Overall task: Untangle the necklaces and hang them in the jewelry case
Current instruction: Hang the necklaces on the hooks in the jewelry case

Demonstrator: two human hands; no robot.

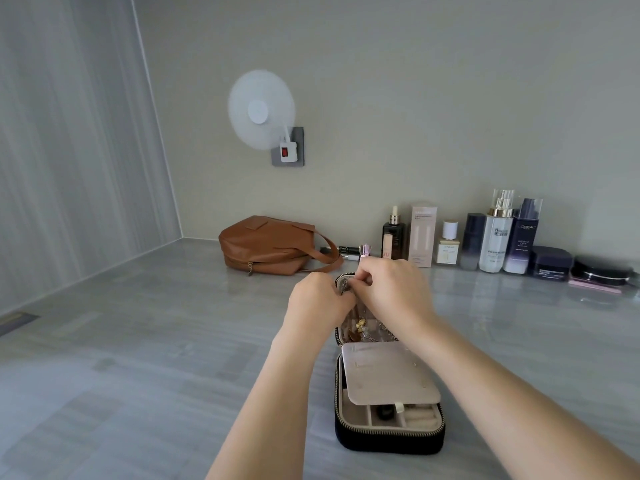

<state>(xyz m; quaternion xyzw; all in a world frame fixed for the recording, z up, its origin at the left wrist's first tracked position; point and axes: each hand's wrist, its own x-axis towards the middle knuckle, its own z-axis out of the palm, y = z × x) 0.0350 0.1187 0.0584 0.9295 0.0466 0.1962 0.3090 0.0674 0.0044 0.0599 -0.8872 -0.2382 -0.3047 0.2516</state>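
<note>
Grey marbled counter (138, 358), two walls meeting at its far left corner. On the back wall, a white fan (261, 110) plugged into a grey socket (288, 147), blades a blur. Below it, against the back edge, a brown bag (268, 245) lies on its side, strap looping out to the right. Mid-counter, toward the near edge, a black zip case (389, 434) lies open: near half shows beige compartments under a loose pink flap (388, 374); far half stands tilted up, pink-lined, with gold and silver pieces (362, 327) bunched at its lower end. Left hand (317, 301) at the far half's top left, fingers curled shut, pinching on a silver chain (343, 287) that hangs at the top edge of the lining. Right hand (391, 289) touching the left, thumb and forefinger pinched together at the same chain; what exactly sits between the tips cannot be told. Both forearms bare, the right one crossing over the case's right side. Further chain strands show under the right wrist, tangled or not cannot be told. Right of the hands, along the back edge: a row of bottles (495, 233), a pink box (422, 235), dark jars (550, 263), then a black compact (601, 271) near the right edge.
</note>
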